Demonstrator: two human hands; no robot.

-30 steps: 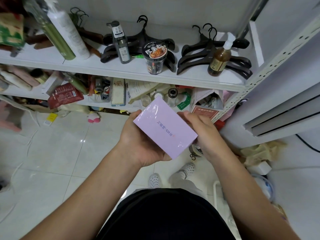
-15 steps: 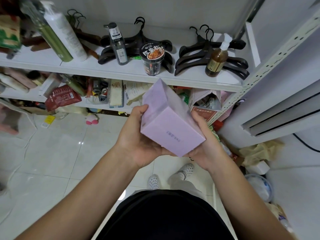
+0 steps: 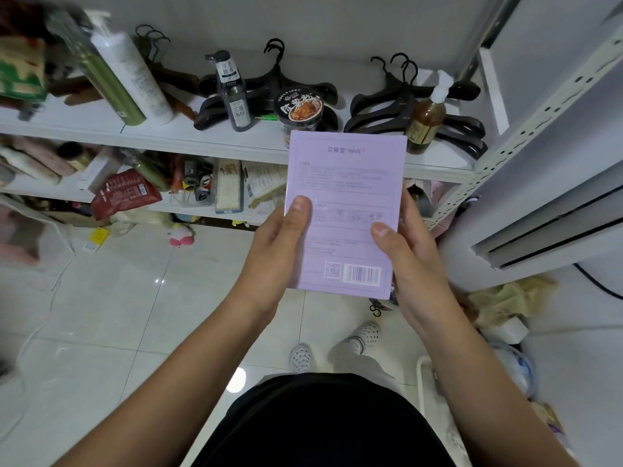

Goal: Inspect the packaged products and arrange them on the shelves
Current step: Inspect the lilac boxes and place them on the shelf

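Holding up a flat lilac cardboard box (image 3: 344, 203) wrapped in clear film, upright in the air before a white metal upper shelf (image 3: 202, 143), with its printed back turned to the camera. Showing small lettering at the top of that face, and a square code and a barcode at the bottom right. Gripping the box's left edge with the left hand (image 3: 273, 261), thumb laid flat on the printed face, fingers curled round behind and out of sight. Gripping the right edge with the right hand (image 3: 411, 264) in the same way, thumb on the face a little lower down, fingers behind the box and mostly hidden. Covering, with the box's top edge, the shelf's front lip and the foot of a black round noodle cup (image 3: 298, 107); cannot tell whether touching the shelf or only in front of it. On the same shelf, a dark slim bottle (image 3: 236, 99) to the left of the cup, an amber pump bottle (image 3: 426, 119) to the right among black plastic hangers (image 3: 465, 126), and further left a tall white bottle (image 3: 135, 79) beside a tall green bottle (image 3: 108, 82), both leaning. Below, on a crowded lower shelf (image 3: 188, 207), a red foil pouch (image 3: 124, 193) among other packets. Underfoot, a pale glossy tiled floor (image 3: 118, 298).
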